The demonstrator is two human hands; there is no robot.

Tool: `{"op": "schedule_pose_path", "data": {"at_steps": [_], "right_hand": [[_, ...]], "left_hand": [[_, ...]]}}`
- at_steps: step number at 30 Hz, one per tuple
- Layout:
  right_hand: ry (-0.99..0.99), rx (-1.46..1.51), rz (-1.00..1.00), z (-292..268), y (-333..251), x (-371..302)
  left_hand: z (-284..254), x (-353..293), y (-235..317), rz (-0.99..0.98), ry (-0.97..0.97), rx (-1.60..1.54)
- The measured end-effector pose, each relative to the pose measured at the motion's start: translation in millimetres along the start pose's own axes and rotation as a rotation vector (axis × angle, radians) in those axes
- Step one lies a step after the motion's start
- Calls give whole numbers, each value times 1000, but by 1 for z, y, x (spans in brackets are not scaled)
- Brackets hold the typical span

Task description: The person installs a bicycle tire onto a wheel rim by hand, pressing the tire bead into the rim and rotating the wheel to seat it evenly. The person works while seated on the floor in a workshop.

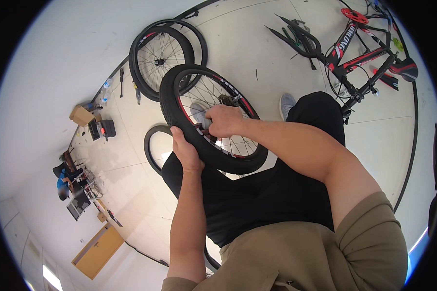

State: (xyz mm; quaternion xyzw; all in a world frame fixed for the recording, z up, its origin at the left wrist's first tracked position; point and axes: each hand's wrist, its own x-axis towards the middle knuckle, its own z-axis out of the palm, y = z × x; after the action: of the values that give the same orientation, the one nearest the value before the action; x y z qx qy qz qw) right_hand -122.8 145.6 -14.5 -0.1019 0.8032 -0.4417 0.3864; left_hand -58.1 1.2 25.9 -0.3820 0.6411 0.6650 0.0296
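Holding a bicycle wheel (213, 121) across the lap: spoked rim with its knobby black tyre on, tilted, near edge resting against the black trousers (257, 194). Left hand (185, 151) is cupped under the tyre's outer tread at the near-left side, fingers wrapped round it from below, palm closed on the rubber. Right hand (224, 121) reaches over the tyre and is curled shut at the inner rim, pressing where tyre meets rim; whether it pinches a tool or only the tyre edge cannot be told.

Judged step: working the tyre's edge at the rim, one spot at a time, the left hand steadying while the right does the work. The next move would call for keeping the wheel from turning in the lap and shifting the right hand's grip along the rim without catching the spokes.

Surroundings: two more wheels (162, 60) lie flat on the pale floor (257, 43) beyond, a loose tyre (153, 145) just left of the knee, a red-and-black bicycle frame (359, 58) upside down at upper right, a cardboard box (81, 115) by the wall.
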Motion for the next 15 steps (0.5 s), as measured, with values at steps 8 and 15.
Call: {"op": "schedule_pose_path", "data": {"at_steps": [8,15], "right_hand": [[-39,-270,-248,9,7,-1],[68,-277,-307,3,20,1]], "left_hand": [[-14,-5,-19,27,44,-48],[1,-2,-13,148,-12,88]]}}
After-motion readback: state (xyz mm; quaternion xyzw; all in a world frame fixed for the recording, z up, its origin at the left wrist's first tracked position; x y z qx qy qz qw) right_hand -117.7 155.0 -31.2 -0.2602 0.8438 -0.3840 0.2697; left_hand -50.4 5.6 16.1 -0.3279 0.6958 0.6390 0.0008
